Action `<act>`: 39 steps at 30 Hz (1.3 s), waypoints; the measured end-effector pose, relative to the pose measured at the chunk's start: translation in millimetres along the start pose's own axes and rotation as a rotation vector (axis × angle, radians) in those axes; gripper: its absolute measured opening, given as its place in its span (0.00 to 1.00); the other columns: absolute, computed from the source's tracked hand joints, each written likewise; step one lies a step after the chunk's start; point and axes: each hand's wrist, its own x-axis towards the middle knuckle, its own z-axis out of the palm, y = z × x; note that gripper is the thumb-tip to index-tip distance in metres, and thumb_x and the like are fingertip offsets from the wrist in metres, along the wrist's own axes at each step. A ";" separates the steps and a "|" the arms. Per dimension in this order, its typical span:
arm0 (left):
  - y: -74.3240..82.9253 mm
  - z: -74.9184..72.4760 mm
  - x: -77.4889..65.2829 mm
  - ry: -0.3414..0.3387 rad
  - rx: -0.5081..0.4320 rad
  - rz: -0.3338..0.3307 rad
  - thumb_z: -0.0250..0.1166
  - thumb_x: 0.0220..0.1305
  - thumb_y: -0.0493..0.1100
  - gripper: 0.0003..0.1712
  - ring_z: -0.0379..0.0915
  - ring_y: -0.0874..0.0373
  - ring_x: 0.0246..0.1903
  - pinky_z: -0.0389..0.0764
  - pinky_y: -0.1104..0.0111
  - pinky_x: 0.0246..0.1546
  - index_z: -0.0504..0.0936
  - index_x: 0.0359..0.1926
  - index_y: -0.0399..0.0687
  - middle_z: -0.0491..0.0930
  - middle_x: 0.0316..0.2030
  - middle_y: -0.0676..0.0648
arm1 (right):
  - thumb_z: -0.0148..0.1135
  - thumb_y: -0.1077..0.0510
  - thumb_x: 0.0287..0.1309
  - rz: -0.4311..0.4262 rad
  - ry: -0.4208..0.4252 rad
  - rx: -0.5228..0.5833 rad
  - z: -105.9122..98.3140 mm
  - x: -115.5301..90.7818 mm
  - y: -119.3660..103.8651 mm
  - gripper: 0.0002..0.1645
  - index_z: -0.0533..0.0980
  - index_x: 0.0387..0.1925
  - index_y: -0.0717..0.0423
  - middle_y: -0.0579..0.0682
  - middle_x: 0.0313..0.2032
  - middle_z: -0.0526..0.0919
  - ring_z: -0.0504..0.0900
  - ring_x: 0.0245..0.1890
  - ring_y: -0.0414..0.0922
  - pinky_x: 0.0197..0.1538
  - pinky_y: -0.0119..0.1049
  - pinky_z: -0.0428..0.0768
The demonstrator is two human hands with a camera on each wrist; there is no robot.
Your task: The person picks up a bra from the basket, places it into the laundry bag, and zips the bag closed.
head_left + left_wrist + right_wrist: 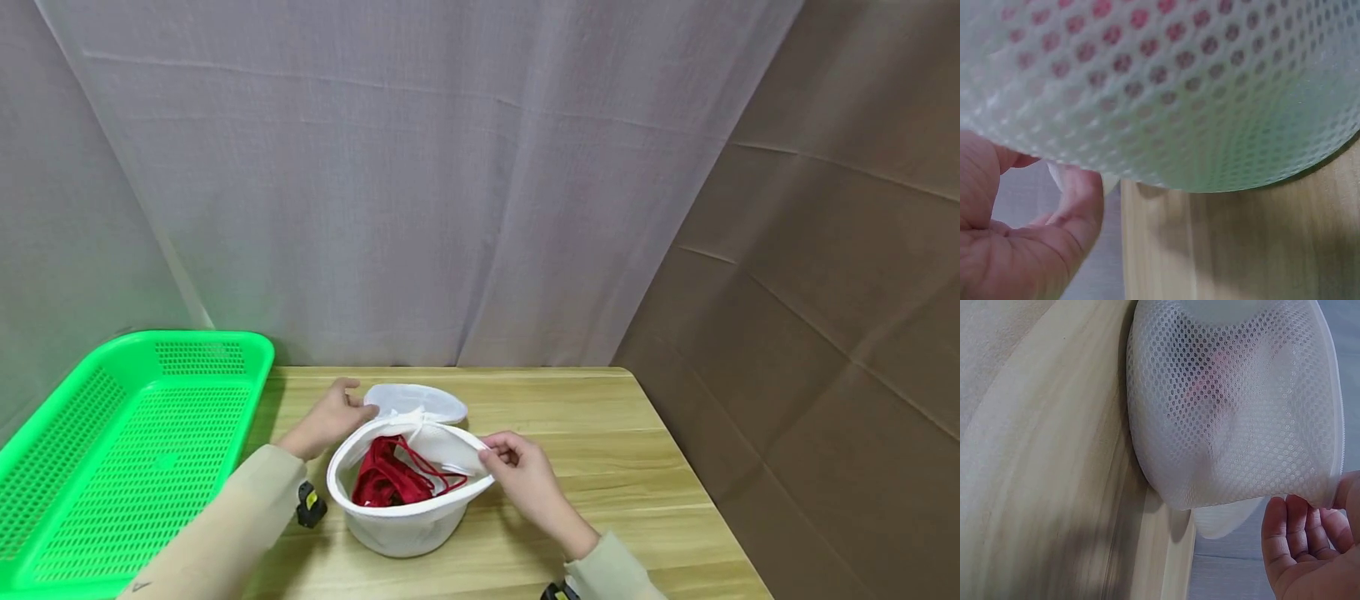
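A white mesh laundry bag (405, 533) stands on the table with its mouth open and its round lid (416, 402) folded back at the far side. Inside lies a dark red fabric item (390, 475) with thin red cords; its kind is unclear. Between thumb and fingers, my right hand (525, 479) pinches the bag's right rim and draws it outward. My left hand (333, 417) is at the bag's far left, thumb and curled fingers about the edge where lid and rim meet. In the left wrist view, the mesh hides those fingertips.
A green plastic basket (255, 392) with slatted walls stands to the left. The wooden table (600, 450) extends right of the bag. Behind hangs a grey curtain (390, 208), and a brown cloth (840, 300) borders the right side.
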 end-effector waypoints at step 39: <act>31.7 -14.8 -10.4 0.072 -0.284 -0.006 0.62 0.65 0.38 0.30 0.74 0.57 0.45 0.74 0.59 0.50 0.65 0.63 0.29 0.74 0.55 0.34 | 0.62 0.69 0.58 0.022 -0.009 -0.026 3.8 -3.1 1.0 0.07 0.79 0.40 0.69 0.57 0.32 0.81 0.76 0.31 0.48 0.33 0.28 0.75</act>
